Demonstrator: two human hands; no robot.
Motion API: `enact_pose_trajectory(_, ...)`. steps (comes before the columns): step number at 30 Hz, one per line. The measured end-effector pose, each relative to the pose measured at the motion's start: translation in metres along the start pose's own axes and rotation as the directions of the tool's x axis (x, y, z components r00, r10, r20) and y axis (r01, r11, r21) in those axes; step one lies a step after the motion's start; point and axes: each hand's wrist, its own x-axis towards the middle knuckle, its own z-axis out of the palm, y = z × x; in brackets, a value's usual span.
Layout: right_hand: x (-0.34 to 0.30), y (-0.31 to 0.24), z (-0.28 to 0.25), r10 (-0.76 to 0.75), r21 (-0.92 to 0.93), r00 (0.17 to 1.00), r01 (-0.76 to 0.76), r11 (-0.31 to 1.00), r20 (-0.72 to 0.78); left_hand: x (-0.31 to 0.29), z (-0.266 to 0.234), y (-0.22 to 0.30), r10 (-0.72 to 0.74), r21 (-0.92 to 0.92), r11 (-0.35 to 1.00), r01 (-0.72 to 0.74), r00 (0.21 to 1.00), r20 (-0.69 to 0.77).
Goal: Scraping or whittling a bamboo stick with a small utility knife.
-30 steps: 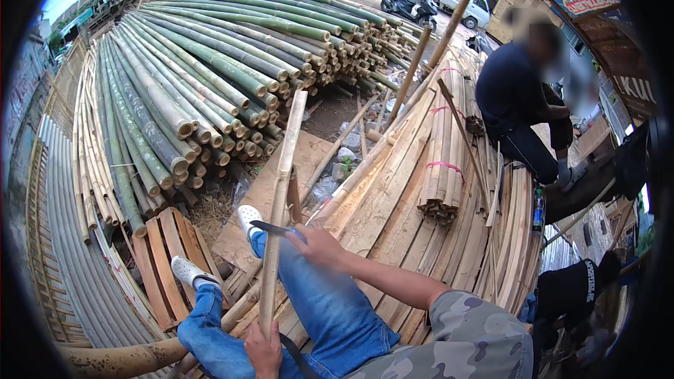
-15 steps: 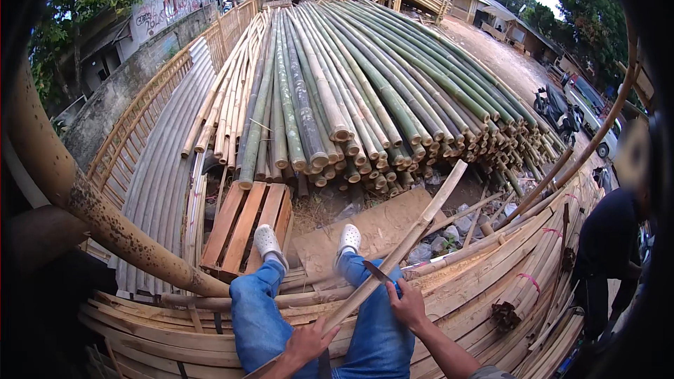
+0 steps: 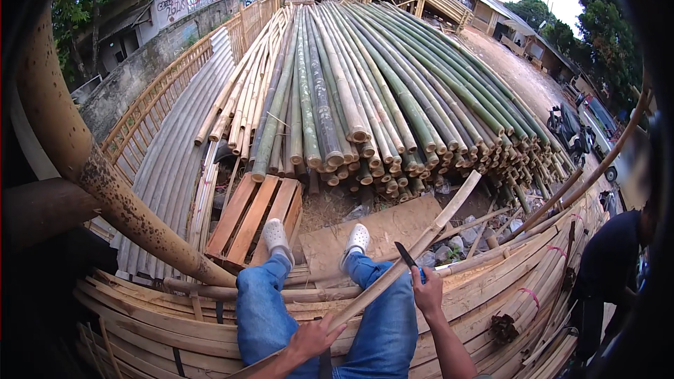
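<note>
A long split bamboo strip (image 3: 421, 238) lies slanted over my blue-jeaned legs, its far end up to the right. My left hand (image 3: 312, 339) grips the strip's near part above my thighs. My right hand (image 3: 427, 293) holds a dark-bladed knife (image 3: 406, 256), and the blade rests against the strip's edge just beyond my right knee. White shoes (image 3: 276, 233) on my feet rest by a wooden pallet (image 3: 254, 223) and a flat board (image 3: 379, 233).
A big stack of green and tan bamboo poles (image 3: 351, 98) fills the ground ahead. Bundles of split strips (image 3: 491, 302) curve around my seat. A thick spotted pole (image 3: 105, 182) crosses at left. Another person in dark clothes (image 3: 607, 274) stands at right, near a parked motorbike (image 3: 565, 126).
My view swung from the right side to the pole stack ahead. Both hands kept their hold, and the strip now slants up to the right rather than standing upright.
</note>
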Motion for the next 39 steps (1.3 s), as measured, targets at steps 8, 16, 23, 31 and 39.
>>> enact_pose_trajectory(8,0.003,-0.009,-0.006,0.017,0.052,0.979,-0.006,0.999,-0.205,-0.002,0.005,-0.003,0.012,0.041,0.999,-0.012,1.000,0.000)
enact_pose_trajectory(16,0.027,0.012,-0.019,0.032,0.129,0.997,-0.023,0.991,-0.066,0.004,0.003,-0.002,-0.027,0.010,1.000,0.027,0.998,0.051)
enact_pose_trajectory(23,-0.002,0.004,-0.001,0.117,0.190,0.993,-0.116,0.975,0.007,0.004,-0.001,-0.003,-0.090,0.041,0.995,0.088,0.995,0.053)
enact_pose_trajectory(31,0.009,-0.013,-0.002,0.068,0.079,0.996,-0.064,0.995,-0.051,-0.005,0.002,-0.005,-0.082,-0.016,0.996,0.084,0.995,0.064)
enact_pose_trajectory(39,-0.048,-0.040,0.009,0.051,-0.049,0.986,-0.044,0.998,0.159,0.007,0.000,-0.002,-0.004,-0.031,1.000,0.002,0.998,-0.055)
